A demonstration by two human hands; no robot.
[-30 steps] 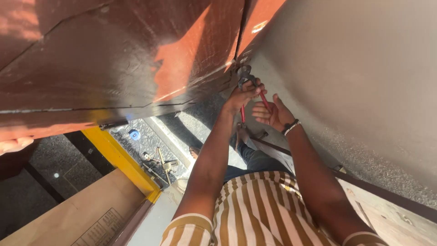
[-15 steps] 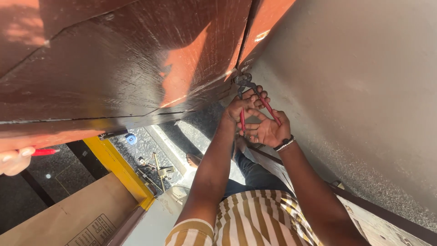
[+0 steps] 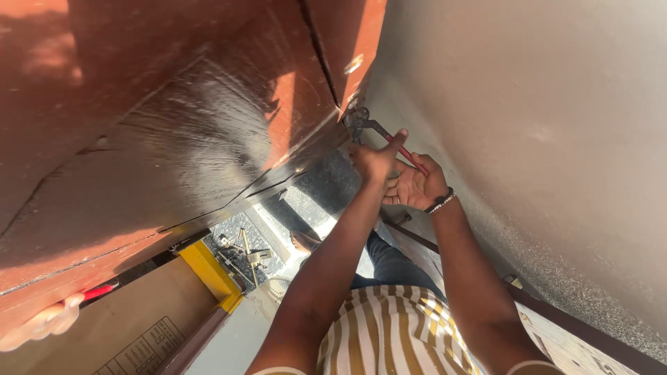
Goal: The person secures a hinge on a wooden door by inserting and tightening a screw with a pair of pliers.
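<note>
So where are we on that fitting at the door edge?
Mid-step. Both hands grip the red-handled pliers, left hand and right hand, with the jaws on the dark fitting at the brown panel's edge. Fitting is not off yet. More tools lie on the floor.

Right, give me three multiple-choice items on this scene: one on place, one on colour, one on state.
1. Where do the pliers' metal tips sit?
A. at the seam between the reddish-brown panel and the pale wall
B. on the floor
C. on the cardboard

2. What colour are the pliers' handles?
A. blue
B. red
C. yellow

3. How are the pliers held?
A. lying loose
B. left hand only
C. both hands on the handles

A: the tips meet the seam.
B: red shows between the fingers.
C: left hand and right hand both grip.
</note>
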